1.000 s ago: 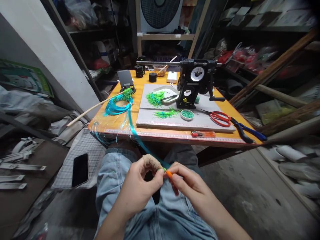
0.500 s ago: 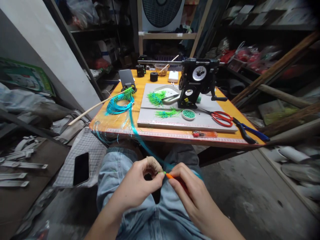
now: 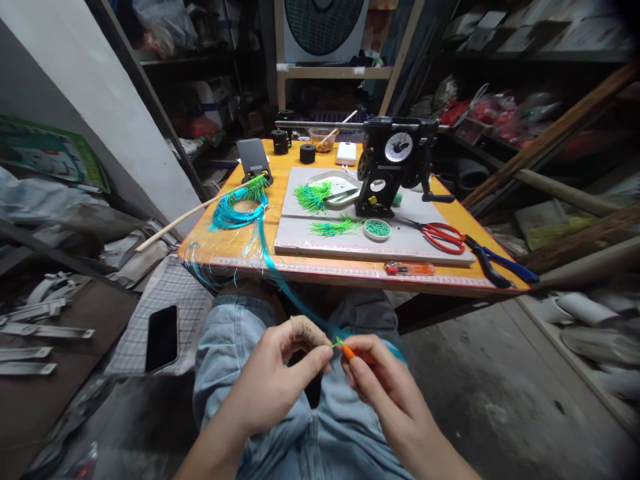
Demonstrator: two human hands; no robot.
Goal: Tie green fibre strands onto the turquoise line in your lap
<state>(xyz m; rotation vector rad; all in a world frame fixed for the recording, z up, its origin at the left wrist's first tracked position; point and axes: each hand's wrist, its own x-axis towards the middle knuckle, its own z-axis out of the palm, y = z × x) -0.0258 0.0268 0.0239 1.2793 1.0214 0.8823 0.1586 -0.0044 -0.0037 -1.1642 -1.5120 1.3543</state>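
My left hand (image 3: 280, 373), its index finger wrapped in tan tape, pinches one end of a short green strand (image 3: 337, 344) above my lap. My right hand (image 3: 393, 383) is closed around a slim orange tool (image 3: 349, 351); most of it is hidden in my fingers, so its kind is unclear. Its tip meets the green strand between the two hands. Just behind them runs a blue-green bundle of line (image 3: 285, 283), leading from the coil (image 3: 225, 212) on the table down past my right hand.
On the grey board (image 3: 300, 243) lie green bristly clumps (image 3: 313, 197), a small dish of green beads (image 3: 377, 230) and a black hand-cranked machine (image 3: 380, 167). Red-handled scissors (image 3: 443, 238), pliers (image 3: 500, 263) and a red cutter (image 3: 410, 268) lie rightward. A phone (image 3: 163, 339) rests at left.
My right hand and the orange tool have shifted slightly right, away from my left fingertips. More of the green strand now shows between the hands, and a small tangle shows near the tool's tip.
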